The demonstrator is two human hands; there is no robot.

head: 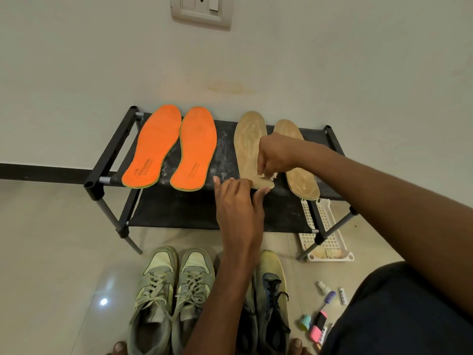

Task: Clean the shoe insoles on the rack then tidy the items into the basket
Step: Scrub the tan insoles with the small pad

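Two orange insoles (153, 147) (195, 149) lie on the left of the black rack's top shelf (225, 155). Two tan insoles lie on the right of it. My right hand (275, 155) grips a small white wad (266, 176) and presses it on the heel end of the left tan insole (247, 142). My left hand (238, 201) holds that insole's heel edge down, thumb and fingers at the rim. The other tan insole (303, 180) lies just right, partly hidden by my right wrist. A white slotted basket (332, 256) sits on the floor under the rack's right end.
A pale green pair of sneakers (170, 290) and a darker yellow-toed shoe (271, 295) stand on the tiled floor in front of the rack. Small bottles, markers and a cap (323, 311) lie on the floor at right. A wall stands behind.
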